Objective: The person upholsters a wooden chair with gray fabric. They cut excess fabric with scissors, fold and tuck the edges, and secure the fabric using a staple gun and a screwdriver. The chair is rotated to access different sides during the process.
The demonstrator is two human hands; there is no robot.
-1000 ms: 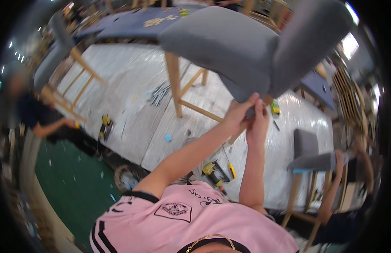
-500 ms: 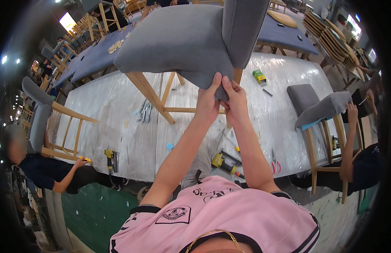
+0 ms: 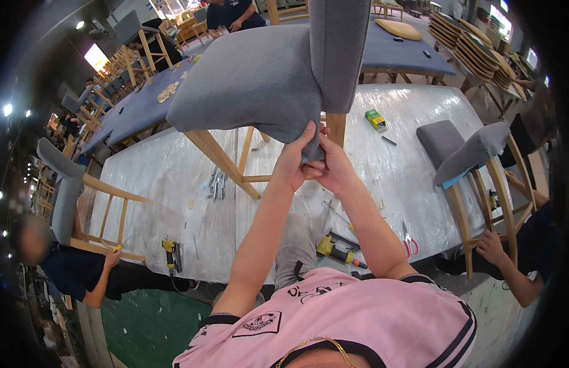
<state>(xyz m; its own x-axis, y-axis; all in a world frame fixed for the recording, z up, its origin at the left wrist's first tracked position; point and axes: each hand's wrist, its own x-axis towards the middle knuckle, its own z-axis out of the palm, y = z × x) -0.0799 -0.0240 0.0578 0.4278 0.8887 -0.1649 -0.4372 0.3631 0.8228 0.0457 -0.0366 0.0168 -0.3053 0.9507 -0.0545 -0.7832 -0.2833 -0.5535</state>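
A grey upholstered chair [image 3: 247, 73] with pale wooden legs stands on the plastic-covered table in front of me. Below the seat corner by the backrest hangs a loose flap of its grey fabric [image 3: 313, 147]. My left hand [image 3: 290, 161] pinches that flap from the left, thumb on top. From the right, my right hand [image 3: 332, 164] closes on the same fabric, its fingers curled underneath. A bit of light blue shows between the hands. Nearer to me, a yellow-and-black staple gun [image 3: 333, 248] lies on the table.
Red-handled scissors [image 3: 410, 246] and a green box [image 3: 375, 120] lie to the right; metal strips [image 3: 217, 184] lie left of centre. Another staple gun [image 3: 171, 254] sits at the table's left edge. Co-workers handle a left chair [image 3: 66, 190] and a right chair [image 3: 468, 153].
Both hands have moved slightly down and left in view with the fabric, and the right fingers curl further under it. The right co-worker's hand has moved from the seat cover down to the chair legs.
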